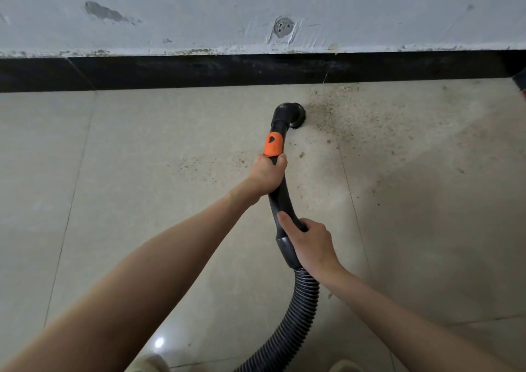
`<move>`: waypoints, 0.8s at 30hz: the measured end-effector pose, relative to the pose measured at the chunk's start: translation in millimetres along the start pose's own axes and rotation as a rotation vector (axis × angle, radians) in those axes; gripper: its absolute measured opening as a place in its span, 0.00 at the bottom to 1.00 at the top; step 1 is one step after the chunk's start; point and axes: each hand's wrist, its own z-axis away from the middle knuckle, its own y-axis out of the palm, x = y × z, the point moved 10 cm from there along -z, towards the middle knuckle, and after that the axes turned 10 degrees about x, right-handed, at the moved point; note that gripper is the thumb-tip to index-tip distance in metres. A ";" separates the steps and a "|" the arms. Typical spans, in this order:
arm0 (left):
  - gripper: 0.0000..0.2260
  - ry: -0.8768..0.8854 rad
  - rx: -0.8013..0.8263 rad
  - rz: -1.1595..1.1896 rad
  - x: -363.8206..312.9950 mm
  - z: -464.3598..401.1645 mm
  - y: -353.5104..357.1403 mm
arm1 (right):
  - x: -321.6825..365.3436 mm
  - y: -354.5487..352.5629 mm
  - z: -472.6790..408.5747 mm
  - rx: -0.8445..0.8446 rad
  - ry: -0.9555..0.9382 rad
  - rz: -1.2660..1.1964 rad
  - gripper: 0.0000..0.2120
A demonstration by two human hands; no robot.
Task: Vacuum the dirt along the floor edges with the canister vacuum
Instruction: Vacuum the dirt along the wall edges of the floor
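Head view: left hand (266,176) wrapped tight round black curved wand (280,198), just below orange collar (273,144). Right hand (308,242) grips wand's lower end, thumb laid along top, fingers curled round, just above ribbed hose (296,317). Round brush nozzle (296,115) sits on tiled floor (142,172), near black skirting (199,71), not touching it. Dirt (355,121) scattered right of nozzle, thinner patch beside left hand. Grey scuffed wall (370,10) above skirting. Hose runs down to bottom edge.
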 end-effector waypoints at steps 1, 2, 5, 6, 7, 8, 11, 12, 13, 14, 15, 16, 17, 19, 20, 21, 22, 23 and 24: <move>0.14 0.000 -0.002 0.007 0.6 -2.1 -2.2 | 1.9 1.9 -2.9 0.004 -0.007 0.005 0.24; 0.14 -0.001 -0.008 0.012 1.4 -3.1 -5.3 | 3.6 4.4 -5.7 0.009 -0.012 0.007 0.24; 0.14 -0.009 -0.062 0.040 7.6 -1.1 -21.5 | 9.4 15.3 -13.4 0.040 -0.028 0.007 0.23; 0.14 -0.015 -0.086 0.054 11.7 0.1 -28.7 | 12.8 20.1 -16.0 0.061 -0.035 0.011 0.23; 0.15 -0.021 -0.112 0.068 16.9 2.0 -36.8 | 16.8 25.8 -18.3 0.088 -0.044 0.016 0.23; 0.15 -0.027 -0.138 0.085 22.0 4.2 -45.4 | 21.5 32.0 -20.8 0.121 -0.055 0.025 0.23; 0.12 -0.024 -0.226 0.169 39.5 17.6 -74.3 | 37.9 52.2 -23.4 0.227 -0.087 0.098 0.23; 0.12 -0.022 -0.262 0.186 46.5 24.2 -84.7 | 43.2 60.2 -22.5 0.263 -0.099 0.127 0.23; 0.13 -0.021 -0.302 0.201 54.3 32.0 -95.1 | 47.6 68.9 -20.8 0.298 -0.108 0.153 0.23; 0.13 -0.027 -0.337 0.220 63.4 40.4 -104.7 | 51.0 78.0 -18.5 0.330 -0.111 0.173 0.24; 0.13 -0.043 -0.364 0.240 73.6 49.4 -112.8 | 53.6 87.3 -15.4 0.361 -0.110 0.186 0.24; 0.12 -0.063 -0.383 0.265 84.2 57.6 -119.5 | 55.7 96.5 -11.9 0.390 -0.110 0.194 0.25; 0.11 -0.082 -0.397 0.295 94.1 65.8 -125.0 | 57.9 104.9 -7.7 0.415 -0.112 0.198 0.25; 0.10 -0.097 -0.416 0.376 111.1 79.4 -133.2 | 61.1 119.6 0.9 0.462 -0.113 0.202 0.25; 0.09 -0.099 -0.421 0.414 116.9 85.7 -135.3 | 61.9 124.6 5.4 0.481 -0.111 0.202 0.25; 0.09 -0.103 -0.420 0.442 121.9 91.8 -135.4 | 61.3 128.0 9.5 0.498 -0.107 0.202 0.24; 0.09 -0.109 -0.418 0.457 126.2 97.9 -134.4 | 60.2 129.6 14.2 0.511 -0.103 0.204 0.24; 0.08 -0.113 -0.420 0.463 129.5 103.9 -132.3 | 57.7 130.3 18.9 0.525 -0.096 0.206 0.24; 0.08 -0.113 -0.426 0.466 132.1 109.3 -129.5 | 54.7 130.7 23.5 0.541 -0.091 0.206 0.24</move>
